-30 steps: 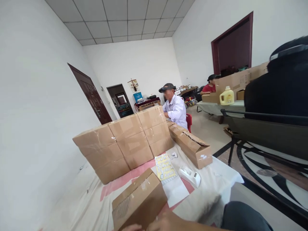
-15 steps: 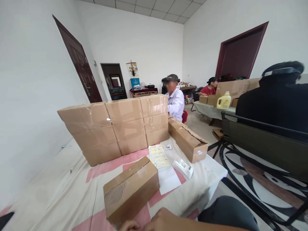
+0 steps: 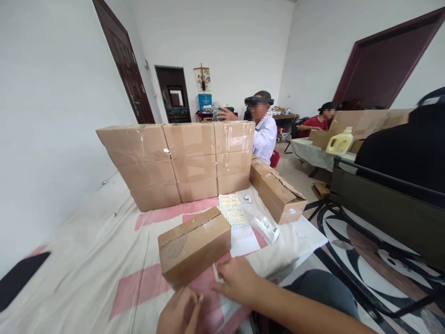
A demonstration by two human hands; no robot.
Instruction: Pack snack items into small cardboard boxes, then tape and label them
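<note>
A closed cardboard box (image 3: 198, 246) lies at a slant on the cloth-covered table before me, a torn rough patch on its top. Just below its near corner is my left hand (image 3: 179, 308), fingers curled, with thumb and forefinger pinched together. My right hand (image 3: 238, 280) is a little to the right, near the box's front side, fingers bent and pointing left. Anything in either grip is too small to make out. Behind the box's right end lies a sheet of yellow and white labels (image 3: 233, 214). A white tape dispenser (image 3: 265, 228) stands beside it.
A wall of stacked, taped cardboard boxes (image 3: 177, 162) spans the table's far side. More boxes (image 3: 280, 195) line its right edge. A dark flat object (image 3: 22, 278) lies at left. Co-workers sit beyond the stack and at another table with a yellow jug (image 3: 340, 141).
My view has tilted down and turned slightly right. Both hands now show more fully and are farther apart. A co-worker's hand has come up above the stack. The box before me looks unmoved.
</note>
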